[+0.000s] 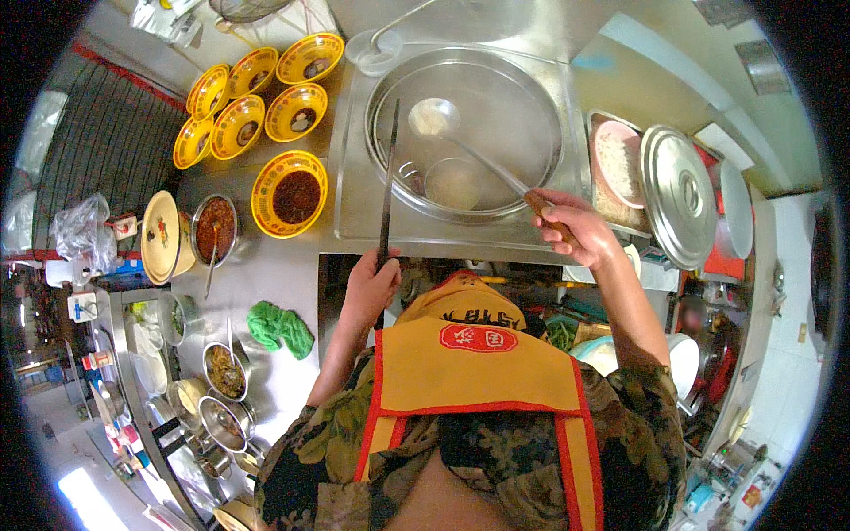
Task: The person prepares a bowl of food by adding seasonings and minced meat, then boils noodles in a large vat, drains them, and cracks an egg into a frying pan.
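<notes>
Long dark cooking chopsticks [390, 179] stand in the grip of my left hand [375, 285], pointing away over the left rim of a big round steel pot [563, 126]. My right hand [574, 229] grasps the wooden handle of a long metal ladle [493, 162] from the pot's near right side. The ladle's round bowl [434, 117] is over the left part of the pot, with something pale in it. Cloudy liquid [505, 113] fills the pot. Near its front edge a second round shape [453, 182] shows in the liquid; what it is, I cannot tell.
Several yellow bowls [290, 194] with dark sauce stand at left. Nearby are a steel pot of red sauce [214, 226], a green cloth [280, 328] and a pan of brown food [226, 372]. At right, a metal lid [679, 197] leans by a pink bowl of white food [617, 156].
</notes>
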Motion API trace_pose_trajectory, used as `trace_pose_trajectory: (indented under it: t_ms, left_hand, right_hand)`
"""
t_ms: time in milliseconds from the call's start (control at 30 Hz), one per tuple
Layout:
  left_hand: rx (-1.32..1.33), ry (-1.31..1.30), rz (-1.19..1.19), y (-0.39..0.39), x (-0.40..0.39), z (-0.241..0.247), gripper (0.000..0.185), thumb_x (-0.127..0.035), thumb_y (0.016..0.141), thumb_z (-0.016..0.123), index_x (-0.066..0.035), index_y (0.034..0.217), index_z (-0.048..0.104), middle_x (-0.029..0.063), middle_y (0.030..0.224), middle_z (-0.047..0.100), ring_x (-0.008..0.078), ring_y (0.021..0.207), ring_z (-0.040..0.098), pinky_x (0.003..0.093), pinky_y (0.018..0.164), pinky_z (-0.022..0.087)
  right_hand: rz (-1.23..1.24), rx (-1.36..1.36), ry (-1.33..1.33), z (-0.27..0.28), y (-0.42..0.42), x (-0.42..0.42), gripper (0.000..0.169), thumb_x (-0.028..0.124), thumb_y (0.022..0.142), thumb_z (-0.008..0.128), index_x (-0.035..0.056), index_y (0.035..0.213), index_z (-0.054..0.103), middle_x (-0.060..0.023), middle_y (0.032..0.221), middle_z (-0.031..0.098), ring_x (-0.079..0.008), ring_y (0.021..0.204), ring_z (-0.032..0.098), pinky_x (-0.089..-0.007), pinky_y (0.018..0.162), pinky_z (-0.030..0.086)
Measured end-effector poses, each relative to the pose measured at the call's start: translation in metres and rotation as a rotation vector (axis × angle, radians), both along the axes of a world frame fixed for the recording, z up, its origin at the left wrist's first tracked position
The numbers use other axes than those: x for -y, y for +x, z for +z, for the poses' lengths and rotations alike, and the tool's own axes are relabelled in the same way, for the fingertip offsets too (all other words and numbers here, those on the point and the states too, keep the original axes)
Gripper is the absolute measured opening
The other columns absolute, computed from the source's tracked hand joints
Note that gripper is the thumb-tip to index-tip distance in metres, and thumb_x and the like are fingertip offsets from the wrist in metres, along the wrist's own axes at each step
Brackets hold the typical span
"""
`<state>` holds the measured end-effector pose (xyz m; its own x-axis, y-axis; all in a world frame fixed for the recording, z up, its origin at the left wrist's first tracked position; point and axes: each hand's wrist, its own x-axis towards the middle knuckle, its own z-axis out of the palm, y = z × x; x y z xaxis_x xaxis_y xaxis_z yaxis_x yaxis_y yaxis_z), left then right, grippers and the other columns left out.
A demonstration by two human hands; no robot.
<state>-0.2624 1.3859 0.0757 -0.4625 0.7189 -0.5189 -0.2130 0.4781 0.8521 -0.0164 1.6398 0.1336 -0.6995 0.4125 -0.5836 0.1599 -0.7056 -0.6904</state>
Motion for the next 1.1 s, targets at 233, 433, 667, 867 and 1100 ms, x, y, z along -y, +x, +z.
trace_pose_trajectory:
  t_ms: [233,433,667,867,1100]
  left_hand:
    - [0.150,0.031,0.049,0.028,-0.023,0.009,0.020,-0.015,0.095,0.049,-0.003,0.110,0.053,-0.0021,0.062,0.045,0.0057,0.044,0.036,0.0215,0.038,0.025]
    - [0.168,0.029,0.034,0.042,-0.035,0.014,0.020,-0.018,0.098,0.045,-0.003,0.109,0.052,-0.0006,0.064,0.043,0.0064,0.041,0.034,0.0214,0.036,0.025]
    - [0.221,0.045,-0.117,0.036,-0.041,0.018,0.020,-0.022,0.098,0.047,-0.007,0.109,0.054,0.0003,0.067,0.045,0.0073,0.045,0.035,0.0236,0.039,0.027]
    - [0.307,0.091,-0.212,0.018,-0.042,0.009,0.026,-0.027,0.098,0.047,-0.006,0.111,0.053,0.0006,0.070,0.045,0.0073,0.046,0.035,0.0243,0.040,0.027]
    - [0.381,0.191,-0.194,0.012,-0.021,-0.006,0.026,-0.024,0.099,0.046,-0.003,0.111,0.053,0.0027,0.070,0.046,0.0076,0.047,0.037,0.0231,0.039,0.030]
  right_hand:
    - [-0.112,0.098,-0.014,0.013,0.061,0.018,0.056,0.005,0.086,0.055,0.0044,0.139,0.037,-0.0080,0.086,0.055,-0.0099,0.054,0.045,-0.0198,0.038,0.034]
    - [-0.209,0.093,-0.082,-0.002,0.103,0.042,0.058,0.002,0.085,0.057,0.0052,0.139,0.036,-0.0070,0.083,0.055,-0.0113,0.054,0.046,-0.0218,0.037,0.032]
    - [-0.306,0.069,-0.034,0.010,0.101,0.080,0.059,0.002,0.087,0.052,0.0038,0.142,0.033,-0.0085,0.086,0.056,-0.0087,0.053,0.043,-0.0198,0.038,0.033]
    - [-0.413,0.011,-0.044,0.038,0.100,0.135,0.057,0.002,0.086,0.052,0.0054,0.141,0.035,-0.0091,0.087,0.055,-0.0080,0.052,0.042,-0.0194,0.038,0.032]
    - [-0.516,0.060,-0.008,0.085,0.115,0.219,0.060,0.006,0.085,0.052,0.0063,0.142,0.034,-0.0048,0.084,0.053,-0.0066,0.051,0.042,-0.0168,0.036,0.031]
